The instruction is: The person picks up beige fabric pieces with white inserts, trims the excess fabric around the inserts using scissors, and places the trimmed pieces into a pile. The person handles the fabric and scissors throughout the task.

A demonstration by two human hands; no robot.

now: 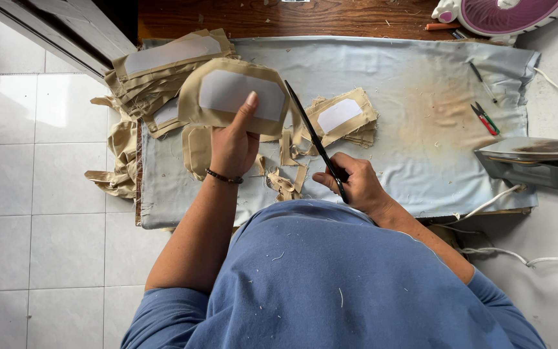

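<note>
Scraps (283, 183) btwn hands; iron (529, 161) right, maybe hot.

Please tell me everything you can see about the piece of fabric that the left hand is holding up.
The fabric piece is tan cloth, cut roughly like a pocket flap with angled corners. A paler grey-white patch, perhaps stiffening, covers its middle, leaving a tan border. The left hand grips its lower edge, thumb on the front, lifting it above the light blue padded cover. The black scissors in the right hand point close to its right edge.

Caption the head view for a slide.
Left hand lifts a tan fabric piece; right hand holds black scissors.
</note>
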